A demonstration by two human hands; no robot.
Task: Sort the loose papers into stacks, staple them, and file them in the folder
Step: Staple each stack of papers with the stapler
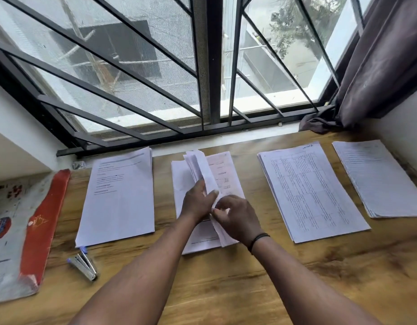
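Note:
Several paper stacks lie in a row on the wooden desk (226, 289). Both hands work the middle stack (179, 174). My left hand (198, 200) grips a raised bundle of its sheets (200, 165), thumb on the right side. My right hand (235, 216) pinches the near edge of those lifted pages. To the left lies a printed stack (119, 195). A stack with a table print (310, 191) and a further stack (381, 177) lie at the right. A silver stapler (84, 266) with blue ends rests at the front left. The folder (13, 233), grey with a red flap, lies at the far left.
A barred window (202, 66) runs along the desk's far edge, with a dark curtain (378, 62) bunched at the right corner. White walls close in on both sides. A small crumpled scrap (79, 164) sits by the left wall. Bare desk lies in front.

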